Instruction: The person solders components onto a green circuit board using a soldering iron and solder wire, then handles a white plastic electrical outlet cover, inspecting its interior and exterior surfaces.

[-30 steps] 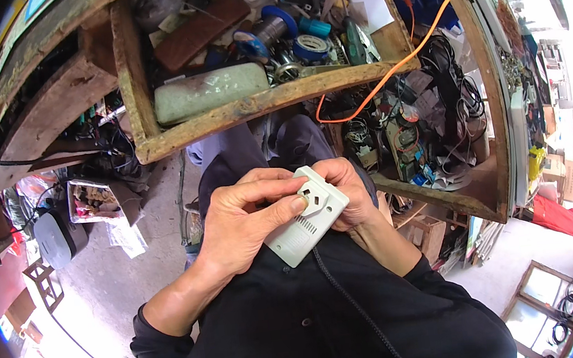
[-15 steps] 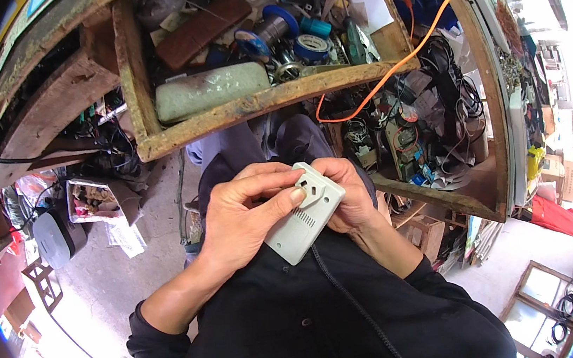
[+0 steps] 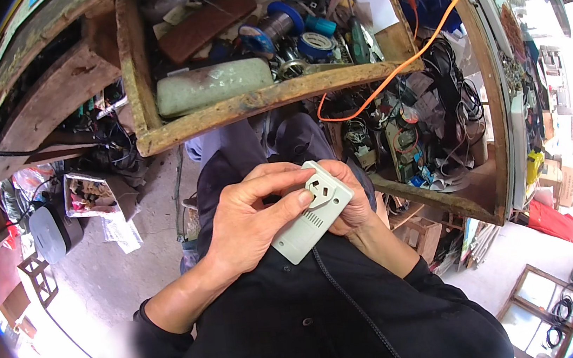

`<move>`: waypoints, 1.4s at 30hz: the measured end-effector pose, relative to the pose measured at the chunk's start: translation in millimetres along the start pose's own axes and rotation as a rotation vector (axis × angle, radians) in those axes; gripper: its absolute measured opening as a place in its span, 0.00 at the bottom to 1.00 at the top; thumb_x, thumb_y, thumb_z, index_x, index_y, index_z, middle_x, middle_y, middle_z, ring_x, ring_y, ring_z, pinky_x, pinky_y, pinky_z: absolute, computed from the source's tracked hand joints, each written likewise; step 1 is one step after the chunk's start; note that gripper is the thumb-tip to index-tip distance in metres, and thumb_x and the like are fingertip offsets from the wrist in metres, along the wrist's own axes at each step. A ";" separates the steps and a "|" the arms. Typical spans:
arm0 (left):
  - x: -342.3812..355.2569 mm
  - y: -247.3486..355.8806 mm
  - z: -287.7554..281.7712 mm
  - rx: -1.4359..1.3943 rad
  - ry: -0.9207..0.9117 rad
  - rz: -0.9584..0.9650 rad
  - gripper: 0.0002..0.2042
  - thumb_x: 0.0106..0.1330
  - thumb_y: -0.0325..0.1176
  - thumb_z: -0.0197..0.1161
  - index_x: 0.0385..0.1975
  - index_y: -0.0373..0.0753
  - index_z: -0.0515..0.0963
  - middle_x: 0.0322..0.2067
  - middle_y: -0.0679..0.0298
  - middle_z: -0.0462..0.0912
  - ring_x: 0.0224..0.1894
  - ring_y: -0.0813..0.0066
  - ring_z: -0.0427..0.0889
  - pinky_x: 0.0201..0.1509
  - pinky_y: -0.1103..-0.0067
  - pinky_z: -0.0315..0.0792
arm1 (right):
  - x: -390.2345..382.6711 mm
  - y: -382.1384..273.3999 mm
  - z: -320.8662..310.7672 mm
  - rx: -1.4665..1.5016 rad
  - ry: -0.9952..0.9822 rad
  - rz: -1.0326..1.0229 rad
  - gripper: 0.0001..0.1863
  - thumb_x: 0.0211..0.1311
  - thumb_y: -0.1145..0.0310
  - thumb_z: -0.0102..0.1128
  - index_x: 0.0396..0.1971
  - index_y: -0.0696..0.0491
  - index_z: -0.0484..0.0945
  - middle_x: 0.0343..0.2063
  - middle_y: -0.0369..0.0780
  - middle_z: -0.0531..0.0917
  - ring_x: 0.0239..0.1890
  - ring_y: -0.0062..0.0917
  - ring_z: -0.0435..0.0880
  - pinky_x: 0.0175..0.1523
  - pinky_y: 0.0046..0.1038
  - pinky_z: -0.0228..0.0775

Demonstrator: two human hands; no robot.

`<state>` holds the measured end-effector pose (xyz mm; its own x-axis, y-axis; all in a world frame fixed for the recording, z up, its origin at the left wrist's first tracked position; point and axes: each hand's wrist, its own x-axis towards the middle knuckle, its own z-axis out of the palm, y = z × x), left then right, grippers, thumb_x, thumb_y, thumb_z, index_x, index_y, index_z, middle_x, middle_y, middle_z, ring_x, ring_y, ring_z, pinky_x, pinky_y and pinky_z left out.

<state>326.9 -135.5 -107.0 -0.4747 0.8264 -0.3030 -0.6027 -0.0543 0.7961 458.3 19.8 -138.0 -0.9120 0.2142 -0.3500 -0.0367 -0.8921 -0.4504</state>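
A pale grey plastic power-socket box [image 3: 312,227] is held tilted in front of my black jacket. Its face has slanted socket slots, a row of vent slits and small round holes at the corners. My left hand [image 3: 245,215] pinches the far end, its thumb pressed at the edge of the slotted socket face and its index finger along the top rim. From behind and the right side, my right hand [image 3: 353,203] grips the box, most of its fingers hidden under it. A black braided cord [image 3: 358,309] runs from beside the box down across my jacket.
Beyond my knees a wooden drawer [image 3: 236,107] holds a solder-like wire spool [image 3: 276,24], tape [image 3: 314,46] and a long grey case [image 3: 214,87]. An orange cable [image 3: 420,50] crosses its corner. Tangled wires and circuit boards fill a bin at right; a small box [image 3: 96,195] stands left.
Both hands and the socket box have shifted slightly to the right. More of the slotted socket face shows beside my left thumb. Both hands keep their grip.
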 end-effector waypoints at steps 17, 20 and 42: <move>-0.6 1.9 -1.6 -0.053 -0.006 -0.024 0.15 0.67 0.20 0.72 0.53 0.32 0.87 0.56 0.56 0.83 0.57 0.69 0.83 0.64 0.75 0.77 | -1.1 0.4 -3.7 -0.050 0.002 -0.019 0.08 0.70 0.72 0.69 0.43 0.60 0.84 0.41 0.44 0.90 0.41 0.27 0.92 0.48 0.29 0.87; -1.0 -0.5 -3.5 -0.031 -0.014 0.010 0.15 0.69 0.25 0.73 0.54 0.35 0.88 0.55 0.59 0.84 0.56 0.73 0.83 0.61 0.78 0.77 | -0.1 -1.1 -3.2 -0.053 -0.013 -0.012 0.08 0.70 0.72 0.69 0.42 0.60 0.84 0.41 0.45 0.91 0.41 0.28 0.92 0.49 0.30 0.87; 1.7 -3.5 1.0 -0.087 0.009 0.024 0.16 0.68 0.24 0.75 0.54 0.35 0.88 0.55 0.59 0.85 0.56 0.73 0.83 0.61 0.77 0.77 | 1.0 0.4 3.6 0.013 0.002 -0.016 0.10 0.70 0.70 0.69 0.45 0.59 0.85 0.41 0.42 0.91 0.42 0.26 0.92 0.50 0.29 0.87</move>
<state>328.8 -133.4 -109.8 -0.4952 0.8193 -0.2890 -0.6444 -0.1233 0.7547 455.9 18.3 -135.7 -0.9102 0.2295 -0.3447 -0.0566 -0.8936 -0.4454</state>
